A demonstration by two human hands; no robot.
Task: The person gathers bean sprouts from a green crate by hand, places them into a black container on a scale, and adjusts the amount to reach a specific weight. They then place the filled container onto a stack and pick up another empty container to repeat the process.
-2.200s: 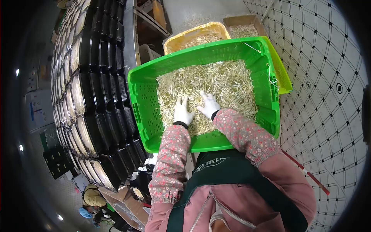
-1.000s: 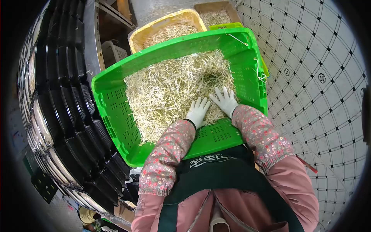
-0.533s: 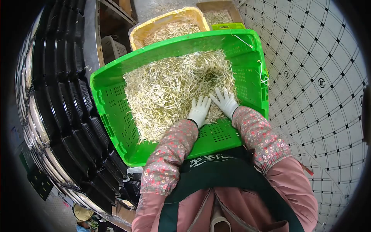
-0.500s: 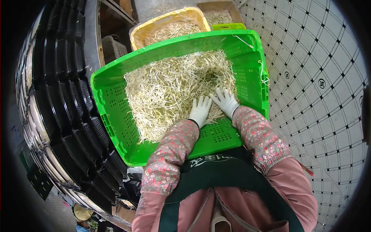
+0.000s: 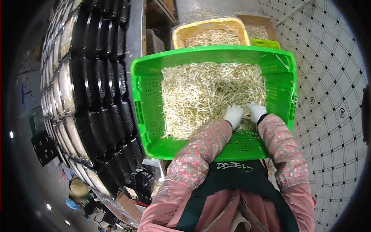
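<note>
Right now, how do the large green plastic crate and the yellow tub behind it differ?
The large green plastic crate looks bigger than the yellow tub, whose near side it hides. The crate has rows of small holes in its walls; the tub shows none where visible. The white-gloved left hand and right hand are at the strands in the crate; neither is at the tub. Both are open-topped and hold pale, thin strands.

Bright, even light on the sprouts [image 5: 185,96] and crate [image 5: 212,154]; glare streaks on the black trays [image 5: 98,85], barrel distortion bending the floor [image 5: 328,77], and blackened edges.
</note>
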